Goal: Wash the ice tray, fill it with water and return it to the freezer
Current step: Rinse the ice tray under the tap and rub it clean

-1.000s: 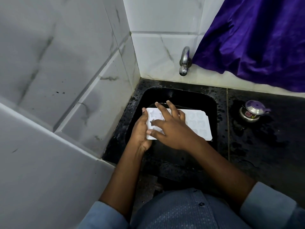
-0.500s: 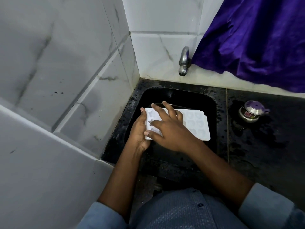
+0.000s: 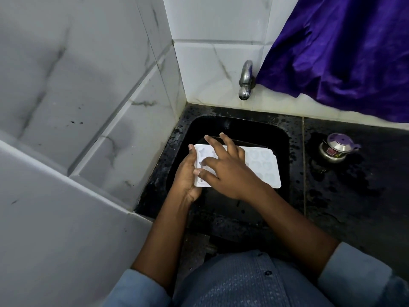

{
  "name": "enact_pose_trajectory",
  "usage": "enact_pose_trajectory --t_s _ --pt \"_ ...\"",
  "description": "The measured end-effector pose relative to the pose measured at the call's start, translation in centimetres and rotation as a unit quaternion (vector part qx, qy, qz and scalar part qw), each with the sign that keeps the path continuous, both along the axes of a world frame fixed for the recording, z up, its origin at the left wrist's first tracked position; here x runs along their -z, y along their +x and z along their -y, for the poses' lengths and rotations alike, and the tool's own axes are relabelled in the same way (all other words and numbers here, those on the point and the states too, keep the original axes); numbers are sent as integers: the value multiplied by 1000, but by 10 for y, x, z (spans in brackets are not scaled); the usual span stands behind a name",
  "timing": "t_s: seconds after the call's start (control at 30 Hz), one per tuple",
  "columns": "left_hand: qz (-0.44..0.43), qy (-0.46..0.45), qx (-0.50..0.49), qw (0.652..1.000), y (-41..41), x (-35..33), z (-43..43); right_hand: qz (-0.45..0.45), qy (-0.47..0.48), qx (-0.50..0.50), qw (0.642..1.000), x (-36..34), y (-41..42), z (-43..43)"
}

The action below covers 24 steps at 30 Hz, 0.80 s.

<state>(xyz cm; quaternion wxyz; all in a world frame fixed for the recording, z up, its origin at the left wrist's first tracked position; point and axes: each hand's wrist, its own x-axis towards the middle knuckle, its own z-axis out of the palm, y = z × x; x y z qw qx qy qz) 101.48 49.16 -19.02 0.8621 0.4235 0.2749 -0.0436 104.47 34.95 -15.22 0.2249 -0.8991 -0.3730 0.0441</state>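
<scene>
A white ice tray [image 3: 263,168] with shaped moulds is held level over the black sink [image 3: 281,138]. My left hand [image 3: 186,176] grips its left short edge, thumb up along the rim. My right hand [image 3: 225,169] lies on top of the tray's left half with fingers spread, fingertips pressing into the moulds. The right half of the tray shows uncovered. A steel tap [image 3: 245,83] juts from the tiled wall above the sink; no water stream is visible.
A wet black counter [image 3: 354,196] surrounds the sink. A small steel vessel with a purple lid [image 3: 336,148] stands on it to the right. A purple cloth [image 3: 345,54] hangs at the upper right. Grey tiled walls [image 3: 88,107] close in on the left.
My right hand's fingers have shifted slightly over the left moulds of the tray. The tray and my left hand stay in nearly the same place.
</scene>
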Motion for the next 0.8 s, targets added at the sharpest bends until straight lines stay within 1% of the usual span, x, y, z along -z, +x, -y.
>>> enact_pose_trajectory --t_s 0.1,0.33,0.4,0.5,0.57,0.7,0.73,0.8 --pt "4 -11 -5 1000 1 1 0 -28 -38 -3 999 3 0 0" --pt "20 -13 1 1000 0 -1 -1 -6 27 0 1000 7 0 0" --pt "21 -7 1 1000 1 -2 0 1 4 3 1000 7 0 -1" --pt "13 -2 4 1000 2 -4 1 -18 -26 0 999 5 -2 -2" --pt "5 1 1 1000 1 -6 1 -27 -8 -8 1000 4 -2 -1" --pt "5 13 7 1000 -2 -8 3 -27 87 12 996 3 3 10" --pt "3 12 9 1000 -3 -9 3 -27 97 22 995 4 5 14" --pt "-6 -7 10 1000 -2 -11 4 -21 89 35 995 7 10 22"
